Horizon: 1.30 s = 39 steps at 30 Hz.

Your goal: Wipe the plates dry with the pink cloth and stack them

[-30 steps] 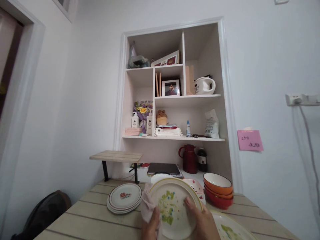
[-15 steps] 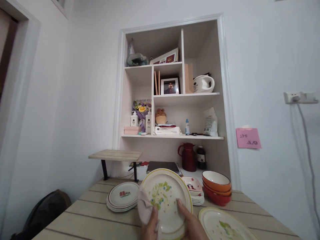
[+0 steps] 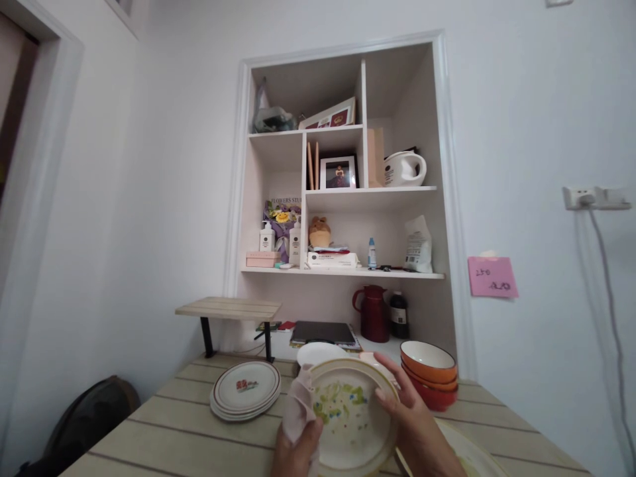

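Observation:
A cream plate with a yellow rim and a green leaf pattern (image 3: 342,427) is held tilted up over the table's front. My left hand (image 3: 299,450) is closed at its left edge, with a pale pink cloth (image 3: 298,404) between hand and plate. My right hand (image 3: 420,421) grips the right edge, thumb on the face and fingers at the rim. Under my right forearm lies another yellow-rimmed plate (image 3: 470,442), partly hidden. Behind the held plate show a white dish (image 3: 322,351) and pinkish dishes (image 3: 372,360), mostly covered.
Red-rimmed plates (image 3: 247,389) are stacked at the left of the slatted table (image 3: 199,430). Orange and red bowls (image 3: 428,374) stand stacked at the right. Farther back are a small raised shelf (image 3: 228,309), a dark laptop (image 3: 322,332) and a red jug (image 3: 373,313).
The held plate has shifted right and down and turned, its pattern now rotated. My right hand has moved up along the right rim. The cloth has moved right with my left hand.

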Available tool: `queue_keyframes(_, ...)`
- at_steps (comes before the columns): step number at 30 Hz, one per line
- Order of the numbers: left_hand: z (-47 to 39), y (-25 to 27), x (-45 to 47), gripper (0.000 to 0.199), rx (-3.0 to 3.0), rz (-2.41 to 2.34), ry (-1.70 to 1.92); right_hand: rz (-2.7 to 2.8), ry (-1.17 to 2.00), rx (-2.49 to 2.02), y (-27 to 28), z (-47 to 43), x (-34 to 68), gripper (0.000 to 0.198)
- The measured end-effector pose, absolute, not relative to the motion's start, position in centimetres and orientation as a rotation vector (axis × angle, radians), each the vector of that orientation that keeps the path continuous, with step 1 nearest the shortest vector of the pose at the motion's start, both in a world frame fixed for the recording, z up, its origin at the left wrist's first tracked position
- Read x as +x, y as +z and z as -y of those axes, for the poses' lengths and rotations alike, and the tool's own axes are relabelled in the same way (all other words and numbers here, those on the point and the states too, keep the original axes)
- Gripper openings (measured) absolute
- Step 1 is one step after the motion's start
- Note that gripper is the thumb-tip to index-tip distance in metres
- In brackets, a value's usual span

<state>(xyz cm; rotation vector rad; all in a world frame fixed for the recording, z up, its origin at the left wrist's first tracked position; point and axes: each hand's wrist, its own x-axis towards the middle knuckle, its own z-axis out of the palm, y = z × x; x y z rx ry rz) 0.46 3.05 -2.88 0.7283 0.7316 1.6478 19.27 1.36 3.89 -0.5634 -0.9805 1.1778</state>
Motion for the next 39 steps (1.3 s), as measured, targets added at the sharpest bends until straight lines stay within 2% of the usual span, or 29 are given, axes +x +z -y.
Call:
queue_keyframes(8,-3.2,-3.2,0.6,0.058,0.813,-0.747,1.68,1.07,1.206,-0.643,3.7,-1.1,19.1,0.051)
queue_keyframes(16,-2.4,-1.0,1.3,0.071,0.731,-0.633,1.656,0.912,1.18,-0.693,3.3,-1.1,17.5,0.065)
queue_keyframes(24,-1.5,0.3,2.2,0.071,0.572,-0.571,1.641,0.816,1.188,-0.67,2.0,-1.6,16.7,0.074)
queue_keyframes(30,-1.8,-0.1,2.6,0.068,0.473,-0.493,1.529,0.677,1.252,-0.584,1.3,-1.5,15.6,0.088)
queue_keyframes(36,-2.8,-1.6,2.9,0.072,0.426,-0.447,1.443,0.531,1.408,-0.503,0.4,-2.1,14.6,0.085)
queue_keyframes(39,-3.3,-2.3,3.1,0.075,0.403,-0.427,1.416,0.477,1.476,-0.482,-0.5,-2.8,14.0,0.074)
